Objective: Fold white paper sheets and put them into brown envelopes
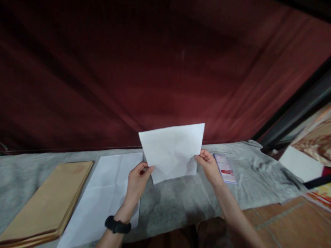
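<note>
While your left hand (137,178) pinches the lower left edge of a white sheet (172,150) between thumb and fingers, your right hand (209,167) pinches its right edge the same way. The sheet is tilted up between your hands, facing you; whether its lower edge touches the cloth-covered bench (167,201), you cannot tell. Your left wrist carries a black band (117,225), and that forearm crosses over a creased white paper (102,209) lying flat to the left, so part of it is hidden from you. Farther left of that hand lies a brown paper stack (50,195), near the flat paper. Just beside your right hand, on its outer side, sits a flat purple-edged item (225,169), its face partly pixelated. Beyond both hands a dark red curtain (145,82) hangs like a wall along the far side of the bench. Well out to the right of your right hand, you have a dark slanting bar (302,101) and a colourful printed item (326,195) above a tiled floor (296,223)
</note>
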`<state>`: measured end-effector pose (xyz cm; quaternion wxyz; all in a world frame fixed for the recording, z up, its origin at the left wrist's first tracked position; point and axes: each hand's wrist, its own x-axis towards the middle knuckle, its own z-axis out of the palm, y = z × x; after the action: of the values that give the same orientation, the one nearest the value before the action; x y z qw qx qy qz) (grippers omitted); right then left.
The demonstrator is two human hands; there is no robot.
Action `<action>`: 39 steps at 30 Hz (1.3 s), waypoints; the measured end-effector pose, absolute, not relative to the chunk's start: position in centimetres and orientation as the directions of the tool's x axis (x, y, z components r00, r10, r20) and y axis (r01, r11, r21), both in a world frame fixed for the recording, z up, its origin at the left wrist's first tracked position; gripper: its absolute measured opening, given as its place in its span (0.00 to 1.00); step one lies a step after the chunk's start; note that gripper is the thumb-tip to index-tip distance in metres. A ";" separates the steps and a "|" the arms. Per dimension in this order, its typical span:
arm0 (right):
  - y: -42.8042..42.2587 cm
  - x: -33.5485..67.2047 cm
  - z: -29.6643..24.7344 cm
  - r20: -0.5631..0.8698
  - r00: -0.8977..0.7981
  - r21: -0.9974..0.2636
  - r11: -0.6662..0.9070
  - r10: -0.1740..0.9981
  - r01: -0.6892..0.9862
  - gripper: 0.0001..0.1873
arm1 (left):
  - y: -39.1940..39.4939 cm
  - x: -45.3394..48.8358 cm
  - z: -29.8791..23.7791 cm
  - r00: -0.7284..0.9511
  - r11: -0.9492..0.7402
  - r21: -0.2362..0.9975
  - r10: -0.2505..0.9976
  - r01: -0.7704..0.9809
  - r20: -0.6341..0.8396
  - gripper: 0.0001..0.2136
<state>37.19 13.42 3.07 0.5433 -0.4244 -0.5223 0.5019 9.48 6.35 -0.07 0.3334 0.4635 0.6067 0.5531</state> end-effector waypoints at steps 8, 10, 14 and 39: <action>13.2 38.3 -0.7 0.325 -0.127 -0.930 0.341 0.937 0.135 0.09 | 5.0 7.9 -1.4 -0.029 -0.311 0.809 0.927 0.500 0.374 0.21; 13.1 38.8 -2.6 0.377 -0.179 -0.873 0.413 0.909 0.258 0.06 | 4.9 7.4 -2.8 0.142 -0.380 0.718 0.918 0.583 0.370 0.32; 13.0 40.5 -5.9 0.424 -0.333 -0.710 0.537 0.842 0.456 0.09 | 4.8 6.9 -5.3 0.262 -0.411 0.570 0.908 0.711 0.328 0.41; 7.9 42.6 -5.4 0.113 -0.802 -0.498 0.732 0.586 0.465 0.27 | 3.2 6.5 -4.0 0.489 -0.494 0.476 0.860 0.728 0.144 0.37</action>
<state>42.55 7.92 -5.43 0.1323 -0.2854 -0.9211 0.2296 6.50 3.15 -4.03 0.1787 0.8442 0.4703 0.1850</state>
